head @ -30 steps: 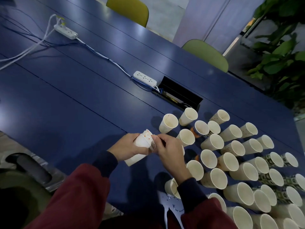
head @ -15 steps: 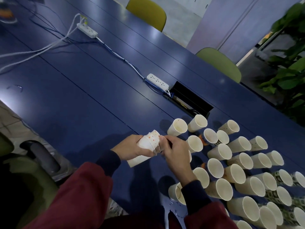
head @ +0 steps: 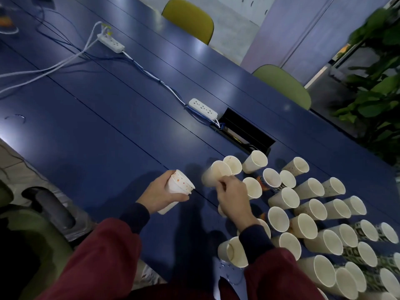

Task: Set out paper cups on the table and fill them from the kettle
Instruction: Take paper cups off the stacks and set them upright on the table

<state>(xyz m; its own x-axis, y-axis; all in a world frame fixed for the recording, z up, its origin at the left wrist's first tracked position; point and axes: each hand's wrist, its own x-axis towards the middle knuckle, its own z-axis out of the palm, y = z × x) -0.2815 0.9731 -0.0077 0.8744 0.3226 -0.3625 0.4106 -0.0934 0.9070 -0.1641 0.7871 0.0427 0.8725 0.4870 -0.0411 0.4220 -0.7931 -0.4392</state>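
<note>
Right hand [head: 232,198] has drawn away pinching a tapered paper cup [head: 216,173]; left hand [head: 158,193] grips the dotted stack [head: 180,185].

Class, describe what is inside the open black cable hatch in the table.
The cable hatch takes in the blue cable from the nearer power strip. Its dark interior hides where the cable ends.

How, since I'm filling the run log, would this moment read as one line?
left hand: holds cup stack | right hand: pinches single cup | table: many cups standing | kettle: not in view
</note>
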